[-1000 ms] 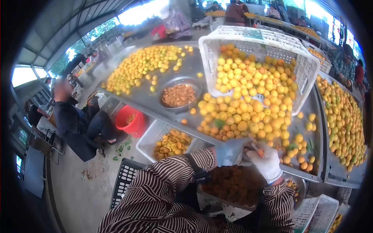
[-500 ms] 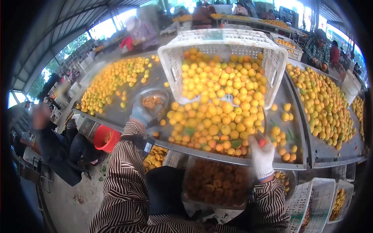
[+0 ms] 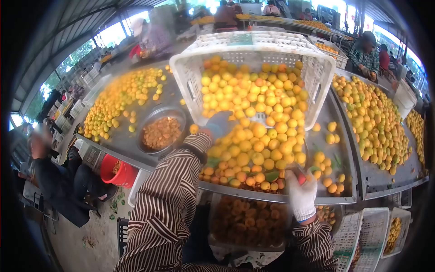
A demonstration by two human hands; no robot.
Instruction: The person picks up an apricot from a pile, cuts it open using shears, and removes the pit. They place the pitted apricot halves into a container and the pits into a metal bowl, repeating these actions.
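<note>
My left hand (image 3: pixel 219 125), in a blue-grey glove, reaches over the left edge of a heap of apricots (image 3: pixel 258 147), blurred, its fingers stretched out and apparently holding nothing. A white-gloved right hand (image 3: pixel 302 192) of mine is closed around a small red-handled knife (image 3: pixel 302 179) at the heap's front right; its blade is hard to make out. The fruit spills from a white plastic crate (image 3: pixel 322 75) tipped towards me on the metal table (image 3: pixel 136 152). Left of my left forearm stands a metal bowl (image 3: pixel 180 119) of brownish apricot pits.
More apricots (image 3: pixel 113 102) lie on the table's far left, and another heap (image 3: pixel 374 122) covers the table at right. Below the front edge is a crate of halved apricots (image 3: pixel 249 222). A red bucket (image 3: pixel 124 174) and a seated person (image 3: pixel 59 181) are at left.
My left hand has moved right from the pit bowl to the apricot heap, uncovering the bowl. My right hand stays at the front right with the knife. The view has shifted slightly.
</note>
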